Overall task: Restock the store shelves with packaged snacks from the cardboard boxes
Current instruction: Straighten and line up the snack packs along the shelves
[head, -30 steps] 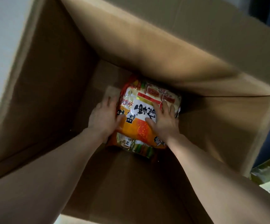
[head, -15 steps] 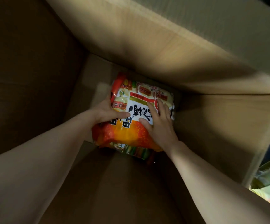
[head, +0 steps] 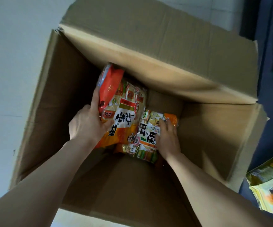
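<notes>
Both arms are down inside the cardboard box (head: 55, 104) and I'm looking straight in. The left hand (head: 87, 124) grips the upper snack pack (head: 122, 110), an orange and white bag: fingers curled round its left edge, thumb pressed across the front, the bag tilted up with its red top end beyond my fingertips, near the far flap. Just right of it, partly tucked under it, lies the second snack pack (head: 149, 138). The right hand (head: 167, 138) rests on that one, fingers spread over the wrapper and bent at its far edge; I can't tell whether they're truly pinching it. Outside the box, well right of my right wrist, sit yellow packets (head: 270, 185).
</notes>
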`<state>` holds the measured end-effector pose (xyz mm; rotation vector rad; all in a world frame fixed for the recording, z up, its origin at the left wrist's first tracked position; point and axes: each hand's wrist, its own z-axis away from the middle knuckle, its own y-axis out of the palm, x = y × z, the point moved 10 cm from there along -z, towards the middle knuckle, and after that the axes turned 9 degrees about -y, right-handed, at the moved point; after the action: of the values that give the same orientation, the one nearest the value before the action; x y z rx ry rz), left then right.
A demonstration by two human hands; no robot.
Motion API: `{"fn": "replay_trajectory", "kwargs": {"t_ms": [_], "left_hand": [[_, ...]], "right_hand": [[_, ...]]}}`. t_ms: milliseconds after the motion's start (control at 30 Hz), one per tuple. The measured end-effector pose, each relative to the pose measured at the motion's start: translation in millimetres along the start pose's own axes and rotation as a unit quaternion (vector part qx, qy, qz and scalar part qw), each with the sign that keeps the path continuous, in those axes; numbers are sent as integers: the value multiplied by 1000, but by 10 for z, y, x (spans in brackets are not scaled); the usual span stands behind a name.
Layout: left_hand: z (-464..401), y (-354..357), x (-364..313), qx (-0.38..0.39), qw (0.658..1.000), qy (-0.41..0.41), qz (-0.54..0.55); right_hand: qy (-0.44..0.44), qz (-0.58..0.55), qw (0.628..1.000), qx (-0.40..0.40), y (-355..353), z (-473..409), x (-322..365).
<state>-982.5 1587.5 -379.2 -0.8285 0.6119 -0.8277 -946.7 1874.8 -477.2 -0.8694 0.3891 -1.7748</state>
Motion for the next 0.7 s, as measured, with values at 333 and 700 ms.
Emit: {"fn": "replay_trajectory", "kwargs": {"t_ms": [333, 700], "left_hand": [[-342, 200, 345, -2, 1000, -1, -15], [173, -68, 226, -9, 999, -47, 6]], "right_hand": [[29, 167, 971, 166, 349, -922, -361], [105, 165, 961, 197, -94, -222, -61]]}}
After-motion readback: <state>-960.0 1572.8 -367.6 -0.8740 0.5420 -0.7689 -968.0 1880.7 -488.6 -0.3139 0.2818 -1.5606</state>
